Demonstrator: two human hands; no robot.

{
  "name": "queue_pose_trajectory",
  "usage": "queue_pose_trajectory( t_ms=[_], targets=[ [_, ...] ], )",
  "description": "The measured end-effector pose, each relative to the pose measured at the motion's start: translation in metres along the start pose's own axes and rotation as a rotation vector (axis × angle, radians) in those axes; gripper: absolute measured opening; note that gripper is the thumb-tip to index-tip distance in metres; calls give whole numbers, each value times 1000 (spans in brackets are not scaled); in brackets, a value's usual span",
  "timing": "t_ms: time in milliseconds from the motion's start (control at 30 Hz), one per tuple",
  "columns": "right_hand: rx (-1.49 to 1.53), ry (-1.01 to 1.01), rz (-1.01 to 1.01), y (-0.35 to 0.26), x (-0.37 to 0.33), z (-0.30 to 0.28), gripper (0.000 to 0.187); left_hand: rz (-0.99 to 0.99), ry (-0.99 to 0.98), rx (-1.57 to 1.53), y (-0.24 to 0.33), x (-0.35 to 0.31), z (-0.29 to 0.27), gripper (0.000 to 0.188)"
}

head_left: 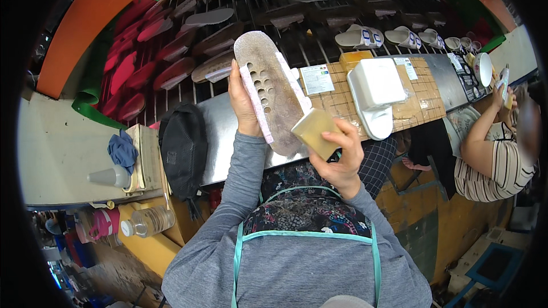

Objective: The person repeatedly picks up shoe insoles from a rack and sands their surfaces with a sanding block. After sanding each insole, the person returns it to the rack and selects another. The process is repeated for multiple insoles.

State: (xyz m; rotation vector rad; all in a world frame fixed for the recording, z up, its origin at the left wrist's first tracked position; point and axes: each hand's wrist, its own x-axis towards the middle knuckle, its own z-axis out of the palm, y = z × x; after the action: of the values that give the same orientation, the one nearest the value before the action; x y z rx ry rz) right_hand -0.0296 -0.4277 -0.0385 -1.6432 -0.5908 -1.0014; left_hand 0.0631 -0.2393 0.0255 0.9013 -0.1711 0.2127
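My left hand (244, 102) holds up a brown slipper sole (291, 100) by its left edge, fingers wrapped behind it. Pale pinkish strips run along both long sides of the sole, and round holes show next to the left strip. In my right hand (342, 157) is a flat yellowish sponge-like block (317, 133), pinched between thumb and fingers. The block's upper left corner is close to the sole's lower right edge; whether they touch I cannot tell. Right of it, a white plastic container (377, 85) stands on a cardboard sheet (425, 91).
A rack (257, 20) with rows of soles and slippers stretches beyond the metal bench (220, 131). A black bag (182, 151) sits left, with a water bottle (149, 221) below it. At right, a co-worker in a striped top (494, 171) holds a slipper.
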Motion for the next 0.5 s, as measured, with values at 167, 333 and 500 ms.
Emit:
queue_pose_trajectory(
  t_ms=[167,333,500],
  targets=[
    [35,-111,-25,-5,-24,-1,53,54,75,-207,2,16,-13,51],
    [170,-23,258,16,-38,-13,45,190,216,-293,-14,67,-41,45],
    [748,210,769,54,-43,-20,48,-168,453,-305,-81,117,-50,46]
  ],
)
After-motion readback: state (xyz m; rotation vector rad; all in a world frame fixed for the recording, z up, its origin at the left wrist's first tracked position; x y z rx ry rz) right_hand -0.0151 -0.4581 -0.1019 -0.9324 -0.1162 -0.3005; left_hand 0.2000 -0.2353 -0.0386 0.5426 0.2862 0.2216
